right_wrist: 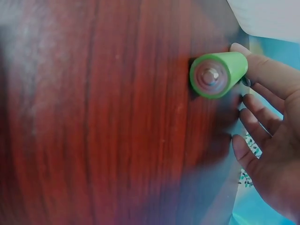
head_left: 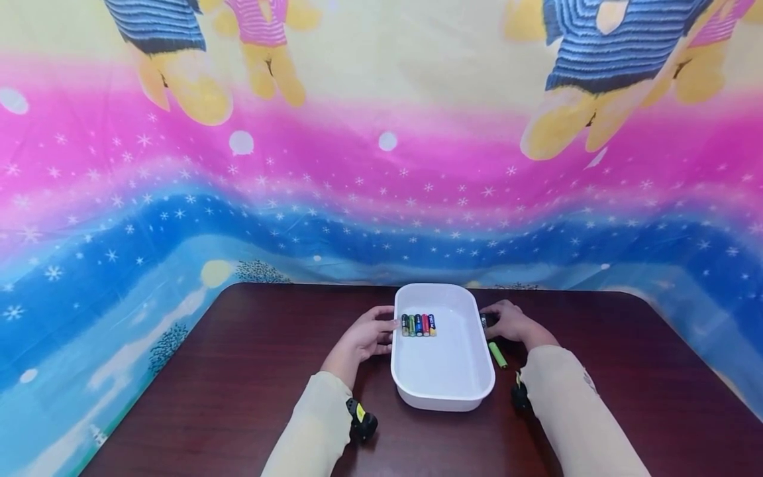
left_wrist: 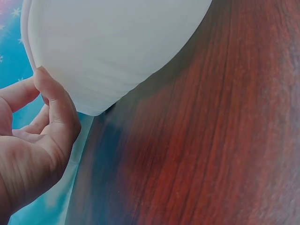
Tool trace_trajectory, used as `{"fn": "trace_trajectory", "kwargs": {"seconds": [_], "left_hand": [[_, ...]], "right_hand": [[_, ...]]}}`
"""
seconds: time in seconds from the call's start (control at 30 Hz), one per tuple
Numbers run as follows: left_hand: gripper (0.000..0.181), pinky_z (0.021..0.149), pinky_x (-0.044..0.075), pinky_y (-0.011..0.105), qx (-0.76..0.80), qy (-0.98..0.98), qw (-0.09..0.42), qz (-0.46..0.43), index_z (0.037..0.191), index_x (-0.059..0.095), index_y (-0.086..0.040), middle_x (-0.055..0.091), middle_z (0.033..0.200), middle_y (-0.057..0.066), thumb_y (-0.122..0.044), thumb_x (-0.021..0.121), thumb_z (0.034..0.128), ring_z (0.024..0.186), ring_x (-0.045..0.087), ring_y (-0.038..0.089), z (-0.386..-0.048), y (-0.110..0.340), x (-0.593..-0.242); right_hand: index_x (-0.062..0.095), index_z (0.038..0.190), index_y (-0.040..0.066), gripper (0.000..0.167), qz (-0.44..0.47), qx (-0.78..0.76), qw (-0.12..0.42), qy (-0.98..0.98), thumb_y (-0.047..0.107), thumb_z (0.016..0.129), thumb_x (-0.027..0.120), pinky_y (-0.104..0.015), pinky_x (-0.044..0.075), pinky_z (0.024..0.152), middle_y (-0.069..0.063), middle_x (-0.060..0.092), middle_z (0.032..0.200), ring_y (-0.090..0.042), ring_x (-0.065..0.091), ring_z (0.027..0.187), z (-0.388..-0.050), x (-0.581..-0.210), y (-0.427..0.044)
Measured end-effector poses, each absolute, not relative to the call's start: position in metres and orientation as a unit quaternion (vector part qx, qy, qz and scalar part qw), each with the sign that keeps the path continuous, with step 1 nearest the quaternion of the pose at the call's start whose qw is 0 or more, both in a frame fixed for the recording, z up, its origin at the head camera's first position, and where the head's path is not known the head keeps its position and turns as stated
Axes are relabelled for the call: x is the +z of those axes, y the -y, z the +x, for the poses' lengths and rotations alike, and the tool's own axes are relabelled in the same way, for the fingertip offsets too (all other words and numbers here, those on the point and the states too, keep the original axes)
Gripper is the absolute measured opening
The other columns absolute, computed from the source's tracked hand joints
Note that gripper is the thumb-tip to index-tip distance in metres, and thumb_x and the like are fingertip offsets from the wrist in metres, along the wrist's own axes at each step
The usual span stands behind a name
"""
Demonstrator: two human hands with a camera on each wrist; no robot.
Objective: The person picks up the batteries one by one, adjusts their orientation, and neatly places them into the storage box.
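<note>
A white rectangular plastic basin (head_left: 441, 381) stands on the table. Several batteries (head_left: 419, 324) of different colours lie side by side in a row inside it, near the left wall. My left hand (head_left: 366, 334) holds the basin's left edge, its thumb at the rim in the left wrist view. To the right of the basin, my right hand (head_left: 514, 322) pinches a small dark battery (head_left: 490, 319) between thumb and fingers, mostly hidden. A green battery (head_left: 497, 355) lies on the table just in front of that hand; its end (right_wrist: 209, 76) faces the right wrist camera.
The dark red wooden table (head_left: 256, 397) has rounded far corners. A printed cloth (head_left: 357, 165) with bears and snowflakes hangs behind and around it. Black wrist cameras (head_left: 361, 423) are strapped over the pale sleeves (head_left: 316, 417).
</note>
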State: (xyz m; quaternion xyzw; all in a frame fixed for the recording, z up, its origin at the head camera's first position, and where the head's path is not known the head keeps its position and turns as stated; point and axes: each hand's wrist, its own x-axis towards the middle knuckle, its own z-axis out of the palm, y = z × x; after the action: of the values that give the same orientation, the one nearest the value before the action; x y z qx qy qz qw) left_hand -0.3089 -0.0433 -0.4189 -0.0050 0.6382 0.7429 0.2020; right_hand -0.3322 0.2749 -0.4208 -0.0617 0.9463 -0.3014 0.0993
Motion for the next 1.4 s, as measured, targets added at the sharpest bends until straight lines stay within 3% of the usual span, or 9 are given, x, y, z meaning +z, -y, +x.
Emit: {"fn": "trace_trajectory", "kwargs": {"seconds": [0.2, 0.7, 0.97, 1.4], "left_hand": [[0.046, 0.058, 0.052, 0.029, 0.74, -0.641, 0.203, -0.006, 0.134, 0.04, -0.008, 0.058, 0.113, 0.024, -0.009, 0.056, 0.0914, 0.072, 0.058, 0.017, -0.308, 0.042, -0.419], [0.047, 0.056, 0.051, 0.027, 0.739, -0.644, 0.2, -0.01, 0.135, 0.039, -0.008, 0.058, 0.112, 0.023, -0.009, 0.056, 0.0914, 0.072, 0.056, 0.017, -0.309, 0.042, -0.418], [0.047, 0.057, 0.051, 0.028, 0.74, -0.641, 0.202, -0.012, 0.136, 0.038, -0.008, 0.057, 0.112, 0.023, -0.008, 0.055, 0.0921, 0.07, 0.055, 0.015, -0.308, 0.043, -0.417], [0.046, 0.057, 0.051, 0.027, 0.739, -0.643, 0.2, -0.012, 0.135, 0.039, -0.008, 0.059, 0.11, 0.023, -0.008, 0.056, 0.0918, 0.069, 0.056, 0.015, -0.31, 0.042, -0.418]], "right_hand": [[0.05, 0.126, -0.009, 0.063, -0.069, -0.326, 0.102, -0.937, 0.02, 0.076, 0.076, -0.054, 0.042, 0.089, -0.032, 0.043, 0.128, -0.046, 0.043, 0.115, -0.333, -0.412, -0.28], [0.041, 0.133, -0.008, 0.065, -0.014, -0.439, 0.105, -0.892, -0.002, 0.075, 0.07, -0.051, 0.043, 0.09, -0.029, 0.047, 0.122, -0.032, 0.056, 0.096, -0.336, -0.35, -0.27], [0.042, 0.136, -0.002, 0.067, 0.01, -0.479, 0.104, -0.871, 0.0, 0.076, 0.071, -0.049, 0.042, 0.092, -0.025, 0.044, 0.124, -0.036, 0.053, 0.108, -0.334, -0.326, -0.251], [0.043, 0.136, -0.001, 0.066, 0.019, -0.506, 0.119, -0.854, 0.0, 0.077, 0.072, -0.047, 0.043, 0.092, -0.022, 0.043, 0.124, -0.033, 0.056, 0.106, -0.337, -0.322, -0.229]]}}
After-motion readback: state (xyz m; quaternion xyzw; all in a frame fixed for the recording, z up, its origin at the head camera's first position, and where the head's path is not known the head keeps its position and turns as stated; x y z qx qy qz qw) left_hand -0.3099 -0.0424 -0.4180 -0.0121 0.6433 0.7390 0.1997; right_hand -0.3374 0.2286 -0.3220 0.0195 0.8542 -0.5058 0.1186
